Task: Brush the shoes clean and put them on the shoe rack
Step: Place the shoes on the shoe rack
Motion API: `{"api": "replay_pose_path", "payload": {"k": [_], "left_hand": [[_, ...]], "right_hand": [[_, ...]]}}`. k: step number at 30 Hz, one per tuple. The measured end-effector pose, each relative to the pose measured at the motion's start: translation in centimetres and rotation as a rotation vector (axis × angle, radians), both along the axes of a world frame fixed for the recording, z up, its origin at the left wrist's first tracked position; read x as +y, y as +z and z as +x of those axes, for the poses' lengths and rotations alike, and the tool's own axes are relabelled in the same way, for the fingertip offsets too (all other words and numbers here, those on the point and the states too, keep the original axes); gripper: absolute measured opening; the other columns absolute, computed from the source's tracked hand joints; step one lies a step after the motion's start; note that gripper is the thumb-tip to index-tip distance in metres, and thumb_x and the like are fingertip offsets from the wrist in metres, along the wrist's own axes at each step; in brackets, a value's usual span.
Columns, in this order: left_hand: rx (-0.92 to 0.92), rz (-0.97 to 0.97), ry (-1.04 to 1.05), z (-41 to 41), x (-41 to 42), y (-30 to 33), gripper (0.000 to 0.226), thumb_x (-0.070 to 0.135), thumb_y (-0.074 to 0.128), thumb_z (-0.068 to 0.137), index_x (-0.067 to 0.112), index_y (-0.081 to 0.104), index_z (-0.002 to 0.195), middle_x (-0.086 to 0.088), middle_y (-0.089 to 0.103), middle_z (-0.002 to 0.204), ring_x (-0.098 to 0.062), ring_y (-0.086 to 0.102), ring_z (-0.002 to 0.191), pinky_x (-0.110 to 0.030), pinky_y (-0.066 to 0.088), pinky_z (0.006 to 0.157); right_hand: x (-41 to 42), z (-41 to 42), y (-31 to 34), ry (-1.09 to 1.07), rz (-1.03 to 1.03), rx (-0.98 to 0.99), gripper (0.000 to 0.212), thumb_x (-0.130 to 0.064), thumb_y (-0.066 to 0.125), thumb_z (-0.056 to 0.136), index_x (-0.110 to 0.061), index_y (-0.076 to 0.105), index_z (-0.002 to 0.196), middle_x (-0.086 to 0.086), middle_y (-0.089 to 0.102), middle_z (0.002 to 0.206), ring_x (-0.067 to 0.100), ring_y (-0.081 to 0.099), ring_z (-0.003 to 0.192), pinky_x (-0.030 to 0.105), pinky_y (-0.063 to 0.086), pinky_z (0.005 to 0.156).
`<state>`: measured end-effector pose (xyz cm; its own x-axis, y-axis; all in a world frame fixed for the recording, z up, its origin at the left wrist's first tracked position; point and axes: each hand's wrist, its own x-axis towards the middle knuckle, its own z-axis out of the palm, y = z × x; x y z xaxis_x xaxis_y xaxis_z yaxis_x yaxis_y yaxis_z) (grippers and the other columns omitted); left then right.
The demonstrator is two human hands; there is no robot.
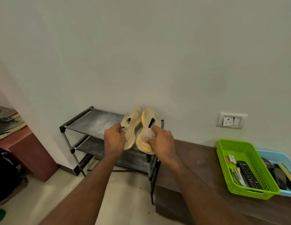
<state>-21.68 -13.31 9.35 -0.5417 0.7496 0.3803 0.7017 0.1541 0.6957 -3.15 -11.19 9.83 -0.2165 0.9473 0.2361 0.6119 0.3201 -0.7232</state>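
Note:
Two pale yellow foam shoes are held side by side over the right end of the dark shoe rack (86, 122), toes pointing at the wall. My left hand (113, 140) grips the heel of the left shoe (132, 120). My right hand (162, 142) holds the right shoe (148, 125), thumb on its side and a finger hooked into its top opening. Whether the soles touch the rack's top shelf is hidden by my hands. No brush can be made out in my hands.
The rack stands against the pale wall with empty lower shelves (92, 146). To its right a brown cabinet (198, 161) carries a green basket (222, 153) with a remote, and a blue basket (284, 158). A wall socket (231, 120) sits above. A maroon cabinet (32, 153) stands left.

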Motion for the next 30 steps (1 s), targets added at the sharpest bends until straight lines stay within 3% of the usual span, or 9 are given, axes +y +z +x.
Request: {"api": "replay_pose_path", "payload": {"k": [3,8,14,18,21,23,27,30], "left_hand": [[0.022,-0.037,0.044,-1.0,0.4,-0.8,0.015,0.007,0.062,0.093,0.011,0.061,0.079,0.001,0.058,0.070,-0.011,0.057,0.063,-0.026,0.046,0.053],[0.031,-0.090,0.037,-2.2,1.5,-2.1,0.021,0.005,0.063,0.091,0.012,0.056,0.072,-0.001,0.057,0.067,-0.016,0.057,0.062,-0.032,0.048,0.054],[-0.041,-0.137,-0.097,-2.7,2.9,-2.4,0.013,0.003,0.063,0.091,0.008,0.061,0.079,-0.009,0.063,0.076,-0.026,0.064,0.072,-0.037,0.054,0.059],[-0.035,-0.168,-0.182,-3.4,2.2,-2.4,0.021,-0.003,0.062,0.091,0.012,0.068,0.104,-0.007,0.067,0.094,-0.014,0.061,0.075,-0.018,0.049,0.063],[-0.053,-0.193,-0.211,-4.0,1.8,-2.8,0.038,-0.001,0.062,0.092,0.013,0.064,0.127,-0.011,0.068,0.113,-0.016,0.063,0.092,-0.024,0.054,0.078],[-0.053,-0.180,-0.189,-3.5,1.2,-2.7,0.043,0.007,0.065,0.091,0.019,0.061,0.132,-0.011,0.068,0.115,-0.018,0.064,0.095,-0.029,0.056,0.080],[0.042,-0.049,-0.090,-1.3,-0.5,-1.0,0.026,0.026,0.063,0.093,0.016,0.067,0.116,-0.008,0.072,0.102,-0.023,0.067,0.089,-0.042,0.059,0.078],[0.158,-0.015,-0.077,1.3,-1.4,1.3,0.016,0.028,0.060,0.093,0.015,0.068,0.098,-0.007,0.071,0.087,-0.025,0.066,0.078,-0.042,0.058,0.071]], "right_hand": [[0.7,-3.1,-0.9,0.007,0.024,-0.102,0.026,-0.019,0.068,0.089,-0.021,0.061,0.113,0.005,0.066,0.103,0.026,0.064,0.097,0.033,0.054,0.078],[2.1,-6.1,-3.1,-0.033,0.058,-0.224,0.016,-0.016,0.062,0.091,-0.019,0.057,0.105,0.006,0.065,0.100,0.028,0.065,0.094,0.035,0.052,0.074],[3.1,-8.0,-3.8,-0.028,0.052,-0.244,0.027,-0.013,0.059,0.093,-0.021,0.060,0.119,0.007,0.061,0.110,0.030,0.063,0.099,0.037,0.053,0.079],[3.0,-8.8,-4.0,-0.027,0.047,-0.218,0.027,-0.014,0.060,0.092,-0.020,0.059,0.118,0.008,0.060,0.108,0.032,0.065,0.097,0.040,0.055,0.078],[3.0,-8.3,-4.2,-0.007,0.031,-0.191,0.038,-0.022,0.068,0.088,-0.021,0.055,0.124,0.007,0.063,0.111,0.032,0.065,0.100,0.041,0.055,0.081],[2.5,-7.2,-3.8,0.019,0.036,-0.175,0.041,-0.031,0.068,0.087,-0.021,0.053,0.124,0.006,0.064,0.111,0.030,0.065,0.099,0.041,0.056,0.080],[1.5,-2.9,-2.3,0.008,0.092,-0.234,0.032,-0.037,0.053,0.097,-0.017,0.051,0.122,0.011,0.066,0.109,0.034,0.065,0.097,0.042,0.055,0.075],[1.1,1.2,-0.6,-0.041,0.112,-0.272,0.024,-0.030,0.048,0.098,-0.012,0.053,0.113,0.016,0.065,0.105,0.038,0.063,0.094,0.043,0.054,0.074]]}}
